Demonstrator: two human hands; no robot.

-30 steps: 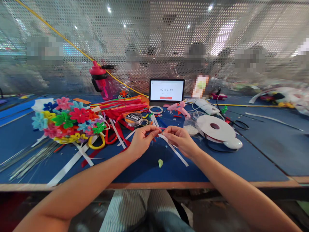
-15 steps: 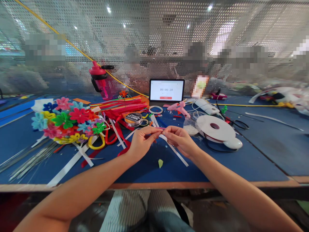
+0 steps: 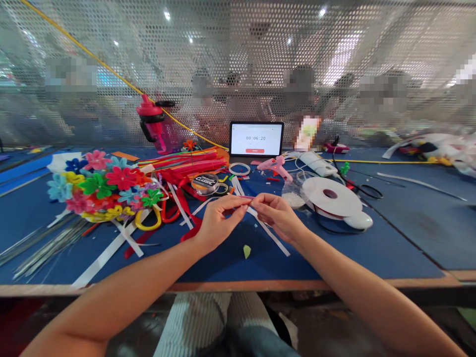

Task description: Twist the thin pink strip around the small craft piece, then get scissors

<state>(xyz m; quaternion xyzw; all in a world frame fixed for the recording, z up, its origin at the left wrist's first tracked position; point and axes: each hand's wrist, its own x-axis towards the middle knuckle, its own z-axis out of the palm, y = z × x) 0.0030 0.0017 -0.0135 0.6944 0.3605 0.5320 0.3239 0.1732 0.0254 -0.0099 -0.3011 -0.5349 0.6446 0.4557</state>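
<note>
Over the middle of the table my left hand (image 3: 223,218) and my right hand (image 3: 277,213) meet fingertip to fingertip. Between them runs a thin pink pipe cleaner (image 3: 247,197), mostly hidden by the fingers. Both hands are closed on it in a pinch. Beneath the right hand lies a white ribbon strip (image 3: 273,238). A small pale green scrap (image 3: 247,251) is on the blue table below the hands. To the left of my left hand stands a bunch of colourful fuzzy flowers (image 3: 98,186), with yellow-handled scissors (image 3: 148,219) beside it.
A pink glue gun (image 3: 275,167) and a white ribbon spool (image 3: 345,201) lie to the right. Behind are a tablet (image 3: 256,140) showing a timer, several pipe cleaners (image 3: 201,161) and a pink bottle (image 3: 154,124). Wire stems (image 3: 52,245) lie at the left.
My left thumb has shifted slightly along the pink pipe cleaner. Otherwise the hands and the things on the table look the same.
</note>
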